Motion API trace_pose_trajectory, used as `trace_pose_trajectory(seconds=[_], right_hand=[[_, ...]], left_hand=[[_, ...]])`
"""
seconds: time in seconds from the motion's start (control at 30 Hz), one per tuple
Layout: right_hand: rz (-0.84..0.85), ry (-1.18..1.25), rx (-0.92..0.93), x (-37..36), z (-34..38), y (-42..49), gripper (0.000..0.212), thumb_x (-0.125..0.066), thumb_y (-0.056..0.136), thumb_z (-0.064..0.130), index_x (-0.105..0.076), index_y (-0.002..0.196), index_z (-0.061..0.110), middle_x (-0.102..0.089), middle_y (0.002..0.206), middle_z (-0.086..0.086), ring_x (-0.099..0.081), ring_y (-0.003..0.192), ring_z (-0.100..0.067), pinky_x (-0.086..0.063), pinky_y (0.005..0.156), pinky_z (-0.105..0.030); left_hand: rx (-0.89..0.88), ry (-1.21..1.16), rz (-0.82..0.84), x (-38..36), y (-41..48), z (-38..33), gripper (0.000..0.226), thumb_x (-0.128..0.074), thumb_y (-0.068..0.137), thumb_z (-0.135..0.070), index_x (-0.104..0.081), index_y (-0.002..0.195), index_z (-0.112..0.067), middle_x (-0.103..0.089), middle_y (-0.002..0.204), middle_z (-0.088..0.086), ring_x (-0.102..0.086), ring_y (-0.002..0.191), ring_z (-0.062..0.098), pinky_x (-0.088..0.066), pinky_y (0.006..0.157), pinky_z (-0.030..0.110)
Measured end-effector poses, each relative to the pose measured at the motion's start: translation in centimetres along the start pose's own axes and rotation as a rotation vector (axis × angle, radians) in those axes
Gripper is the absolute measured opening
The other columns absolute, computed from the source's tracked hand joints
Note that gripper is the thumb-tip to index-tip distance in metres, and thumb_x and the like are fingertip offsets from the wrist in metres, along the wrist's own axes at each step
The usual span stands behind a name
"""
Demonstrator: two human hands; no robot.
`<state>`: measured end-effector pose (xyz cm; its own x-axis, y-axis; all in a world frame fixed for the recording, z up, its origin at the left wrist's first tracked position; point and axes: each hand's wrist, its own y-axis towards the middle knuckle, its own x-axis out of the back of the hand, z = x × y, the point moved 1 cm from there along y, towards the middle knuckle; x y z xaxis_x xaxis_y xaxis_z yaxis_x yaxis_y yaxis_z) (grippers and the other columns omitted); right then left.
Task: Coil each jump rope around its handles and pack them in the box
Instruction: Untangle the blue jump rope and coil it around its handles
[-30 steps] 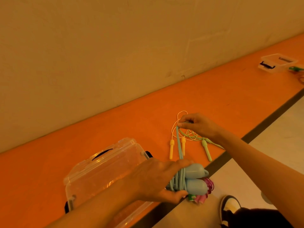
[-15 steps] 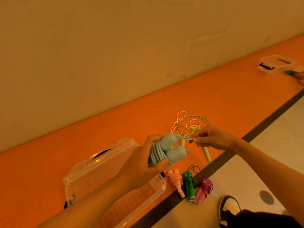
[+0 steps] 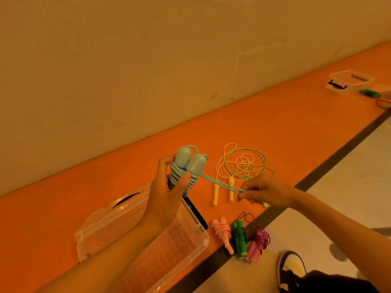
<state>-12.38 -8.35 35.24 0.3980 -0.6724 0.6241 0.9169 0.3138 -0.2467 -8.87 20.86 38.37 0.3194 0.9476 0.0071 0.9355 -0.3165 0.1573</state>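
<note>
My left hand (image 3: 167, 193) grips a blue jump rope (image 3: 188, 163) by its two handles, held upright above the floor, with cord wound around them. My right hand (image 3: 264, 192) pinches the free loop of the same blue cord and holds it taut to the right. Below my left arm sits an open clear plastic box (image 3: 196, 227), nothing visible inside it. Three coiled ropes lie by its right corner: pink (image 3: 222, 231), green (image 3: 239, 237) and magenta (image 3: 258, 244). A yellow rope (image 3: 215, 193) and a light green rope (image 3: 245, 163) lie uncoiled and tangled on the orange floor.
A beige wall (image 3: 148, 70) runs along the far side of the orange floor strip (image 3: 275, 127). A dark line and pale flooring lie to the right. My shoe (image 3: 292, 265) shows at bottom right. Another clear box (image 3: 347, 81) with ropes beside it sits far right.
My left hand has raised the blue rope bundle up and away from the floor edge. My right hand has left the tangled ropes and now pulls the blue cord's end out to the right.
</note>
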Motion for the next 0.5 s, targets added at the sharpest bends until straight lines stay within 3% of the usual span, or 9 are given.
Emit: trace_pose_trajectory(seconds=[0.1, 0.2, 0.3, 0.43, 0.5], right_hand=[[0.026, -0.283, 0.11, -1.5, 1.3, 0.2, 0.031, -0.055, 0.096, 0.046, -0.074, 0.101, 0.023, -0.063, 0.073, 0.009, -0.056, 0.068, -0.008, -0.041, 0.062, -0.022], [0.042, -0.421, 0.239, -3.1, 3.4, 0.0, 0.033, -0.053, 0.1, 0.04, -0.07, 0.099, 0.013, -0.065, 0.084, -0.001, -0.052, 0.07, -0.008, -0.039, 0.065, -0.021], [0.079, -0.624, 0.334, -4.4, 5.7, -0.2, 0.034, -0.045, 0.104, 0.036, -0.066, 0.104, 0.01, -0.064, 0.095, -0.004, -0.053, 0.08, -0.009, -0.036, 0.07, -0.022], [0.039, -0.745, 0.461, -4.9, 8.6, -0.8, 0.045, -0.027, 0.1, 0.04, -0.064, 0.098, 0.013, -0.06, 0.087, -0.002, -0.044, 0.071, -0.013, -0.03, 0.069, -0.028], [-0.053, -0.779, 0.525, -3.9, 9.4, -1.0, 0.037, -0.033, 0.101, 0.038, -0.062, 0.091, 0.018, -0.058, 0.081, 0.003, -0.047, 0.067, -0.012, -0.034, 0.068, -0.027]], left_hand=[[-0.016, 0.069, -0.063, 0.3, 0.7, 0.0, 0.042, -0.065, 0.087, -0.041, -0.049, 0.122, -0.024, -0.065, 0.069, -0.003, -0.053, 0.049, 0.005, -0.042, 0.045, 0.018], [-0.012, 0.213, -0.114, 0.9, 1.4, 0.3, 0.033, -0.062, 0.084, -0.046, -0.049, 0.114, -0.039, -0.07, 0.077, -0.007, -0.063, 0.058, 0.006, -0.051, 0.051, 0.023], [0.016, 0.415, -0.158, 1.2, 1.7, 1.3, 0.029, -0.065, 0.089, -0.044, -0.048, 0.112, -0.041, -0.069, 0.08, -0.008, -0.067, 0.063, 0.005, -0.053, 0.049, 0.026], [0.061, 0.649, -0.123, 1.5, 1.8, 2.3, 0.029, -0.064, 0.091, -0.049, -0.044, 0.111, -0.045, -0.064, 0.081, -0.017, -0.064, 0.061, 0.004, -0.052, 0.047, 0.026], [0.105, 0.723, -0.06, 1.7, 1.9, 2.6, 0.028, -0.063, 0.091, -0.052, -0.044, 0.112, -0.047, -0.064, 0.084, -0.017, -0.062, 0.064, 0.002, -0.049, 0.048, 0.024]])
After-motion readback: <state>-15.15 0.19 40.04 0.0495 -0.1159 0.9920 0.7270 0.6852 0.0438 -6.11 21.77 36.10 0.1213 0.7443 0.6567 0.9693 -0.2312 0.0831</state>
